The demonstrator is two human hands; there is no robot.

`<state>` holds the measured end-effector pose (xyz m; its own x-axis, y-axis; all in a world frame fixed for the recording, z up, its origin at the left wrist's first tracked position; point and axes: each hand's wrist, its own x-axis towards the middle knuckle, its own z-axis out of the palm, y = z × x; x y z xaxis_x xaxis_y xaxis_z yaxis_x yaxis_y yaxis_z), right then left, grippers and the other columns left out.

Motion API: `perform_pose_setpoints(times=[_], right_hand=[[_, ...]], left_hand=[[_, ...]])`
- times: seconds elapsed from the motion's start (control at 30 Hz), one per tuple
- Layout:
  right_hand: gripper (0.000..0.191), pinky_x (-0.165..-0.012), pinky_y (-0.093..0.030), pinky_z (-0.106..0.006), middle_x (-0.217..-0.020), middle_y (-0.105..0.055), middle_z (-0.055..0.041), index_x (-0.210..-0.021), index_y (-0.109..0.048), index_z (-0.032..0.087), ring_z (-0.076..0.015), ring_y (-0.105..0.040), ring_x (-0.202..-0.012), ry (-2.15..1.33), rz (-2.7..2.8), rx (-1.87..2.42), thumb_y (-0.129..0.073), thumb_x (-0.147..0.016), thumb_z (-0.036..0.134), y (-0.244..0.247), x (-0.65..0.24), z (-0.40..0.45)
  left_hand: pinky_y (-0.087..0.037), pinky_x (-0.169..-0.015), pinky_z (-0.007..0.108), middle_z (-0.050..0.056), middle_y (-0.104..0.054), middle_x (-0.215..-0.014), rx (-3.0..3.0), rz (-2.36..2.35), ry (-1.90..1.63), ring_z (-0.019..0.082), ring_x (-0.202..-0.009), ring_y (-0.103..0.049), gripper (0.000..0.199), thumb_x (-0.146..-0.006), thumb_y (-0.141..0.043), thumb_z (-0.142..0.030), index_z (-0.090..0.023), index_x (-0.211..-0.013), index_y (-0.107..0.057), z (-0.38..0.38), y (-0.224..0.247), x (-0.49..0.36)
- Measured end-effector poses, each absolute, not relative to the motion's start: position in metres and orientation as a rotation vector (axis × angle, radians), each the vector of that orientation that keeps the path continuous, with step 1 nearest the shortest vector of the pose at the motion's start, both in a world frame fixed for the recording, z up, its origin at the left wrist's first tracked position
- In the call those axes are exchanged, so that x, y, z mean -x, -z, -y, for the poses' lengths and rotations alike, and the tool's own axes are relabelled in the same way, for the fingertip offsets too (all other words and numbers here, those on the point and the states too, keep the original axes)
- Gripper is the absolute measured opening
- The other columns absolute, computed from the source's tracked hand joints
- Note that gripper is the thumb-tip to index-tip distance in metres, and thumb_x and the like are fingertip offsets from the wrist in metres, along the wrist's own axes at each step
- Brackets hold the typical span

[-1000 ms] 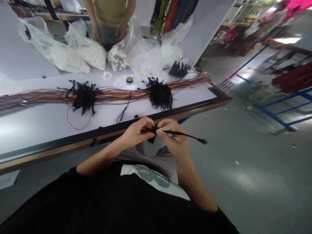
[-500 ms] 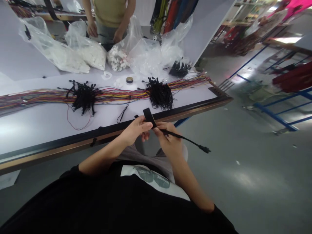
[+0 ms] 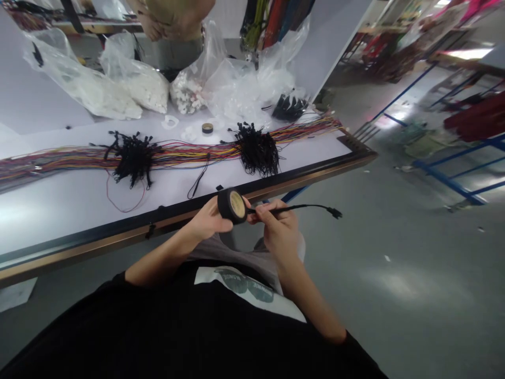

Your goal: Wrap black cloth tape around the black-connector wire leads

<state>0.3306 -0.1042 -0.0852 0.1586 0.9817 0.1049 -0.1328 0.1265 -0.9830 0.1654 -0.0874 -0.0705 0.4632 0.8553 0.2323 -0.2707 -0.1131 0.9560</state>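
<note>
My left hand (image 3: 211, 217) is closed around a roll of black tape (image 3: 223, 206), whose pale core faces to the right. Close beside it, my right hand (image 3: 279, 223) pinches a thin black cable (image 3: 307, 206). The cable sticks out to the right and ends in a small black connector (image 3: 335, 212). Its left end runs to the tape roll, where the fingers partly hide it. Both hands are in front of the table's near edge, above my lap.
Long coloured wires (image 3: 185, 154) run across the table (image 3: 82, 205), with two black connector bundles (image 3: 134, 158) (image 3: 258, 150) on them. Behind stand plastic bags of white parts (image 3: 152, 92) and a small tape roll (image 3: 207, 128). Across the table is another person (image 3: 173, 21). A blue metal frame (image 3: 450, 181) stands right.
The tape roll has turned so that its core shows, and it has moved slightly left and down with my left hand. The cable's free end has swung up to nearly level.
</note>
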Motion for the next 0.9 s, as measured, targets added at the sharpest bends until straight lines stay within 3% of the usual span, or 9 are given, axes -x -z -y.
perform_pose_setpoints(times=[0.07,0.13,0.27,0.33,0.5,0.7,0.8,0.9], right_hand=[[0.021,-0.055,-0.047,-0.027,-0.053,-0.063,0.0039,-0.06,-0.059,0.021,-0.0123,-0.058,-0.051,-0.997,1.101,1.162,-0.071,-0.068,0.036,0.082,-0.336,0.102],[0.017,-0.058,-0.047,-0.027,-0.058,-0.064,0.0029,-0.058,-0.061,0.021,-0.0131,-0.06,-0.057,-0.902,1.205,1.232,-0.071,-0.067,0.032,0.078,-0.342,0.102],[0.013,-0.069,-0.049,-0.032,-0.07,-0.068,0.0009,-0.061,-0.064,0.022,-0.0165,-0.064,-0.071,-0.851,1.411,1.154,-0.069,-0.07,0.029,0.072,-0.346,0.103],[0.013,-0.072,-0.05,-0.035,-0.072,-0.068,0.001,-0.062,-0.063,0.023,-0.0177,-0.066,-0.075,-0.816,1.441,1.07,-0.068,-0.072,0.029,0.072,-0.344,0.103],[0.013,-0.074,-0.05,-0.034,-0.072,-0.067,0.0017,-0.064,-0.06,0.023,-0.0161,-0.065,-0.075,-0.644,1.422,0.992,-0.066,-0.075,0.024,0.072,-0.335,0.106],[0.014,-0.074,-0.049,-0.035,-0.074,-0.064,-0.0011,-0.068,-0.06,0.023,-0.0174,-0.061,-0.077,-0.375,1.551,1.16,-0.061,-0.08,0.031,0.066,-0.33,0.111],[0.014,-0.069,-0.05,-0.033,-0.082,-0.064,-0.002,-0.082,-0.06,0.023,-0.017,-0.06,-0.076,-0.495,1.574,1.256,-0.059,-0.081,0.037,0.068,-0.331,0.111],[0.03,-0.071,-0.05,-0.034,-0.097,-0.064,-0.0057,-0.104,-0.057,0.022,-0.0188,-0.061,-0.082,-0.533,1.717,1.299,-0.06,-0.079,0.039,0.072,-0.334,0.109]], left_hand=[[-0.047,-0.084,0.035,0.007,-0.061,-0.101,-1.577,-0.495,-0.917,0.023,-0.094,-0.058,0.058,-0.054,-0.078,-0.045,-0.019,-0.103,-0.061,0.086,0.066,-0.158],[-0.044,-0.092,0.037,0.009,-0.057,-0.11,-1.763,-0.444,-0.802,0.026,-0.106,-0.054,0.05,-0.059,-0.074,-0.05,-0.019,-0.096,-0.063,0.084,0.065,-0.154],[-0.047,-0.076,0.031,0.005,-0.058,-0.091,-1.648,-0.721,-0.861,0.015,-0.081,-0.057,0.025,-0.078,-0.06,-0.038,-0.016,-0.089,-0.059,0.081,0.069,-0.163],[-0.045,-0.068,0.026,0.002,-0.057,-0.083,-1.612,-0.83,-0.863,0.011,-0.072,-0.053,0.024,-0.074,-0.063,-0.03,-0.015,-0.092,-0.056,0.081,0.072,-0.17],[-0.041,-0.059,0.02,-0.002,-0.056,-0.068,-1.775,-0.959,-0.908,0.009,-0.063,-0.05,0.008,-0.073,-0.06,-0.022,-0.015,-0.074,-0.056,0.084,0.069,-0.178],[-0.042,-0.064,0.021,-0.001,-0.062,-0.067,-1.942,-1.055,-1.04,0.01,-0.065,-0.055,0.008,-0.074,-0.056,-0.017,-0.016,-0.067,-0.059,0.085,0.068,-0.179],[-0.042,-0.063,0.021,-0.001,-0.06,-0.065,-1.82,-1.086,-1.057,0.01,-0.064,-0.055,0.007,-0.072,-0.057,-0.017,-0.016,-0.066,-0.058,0.086,0.067,-0.182],[-0.039,-0.051,0.019,-0.005,-0.053,-0.056,-1.452,-1.068,-1.019,0.008,-0.051,-0.05,0.006,-0.071,-0.058,-0.019,-0.016,-0.067,-0.055,0.087,0.067,-0.186]])
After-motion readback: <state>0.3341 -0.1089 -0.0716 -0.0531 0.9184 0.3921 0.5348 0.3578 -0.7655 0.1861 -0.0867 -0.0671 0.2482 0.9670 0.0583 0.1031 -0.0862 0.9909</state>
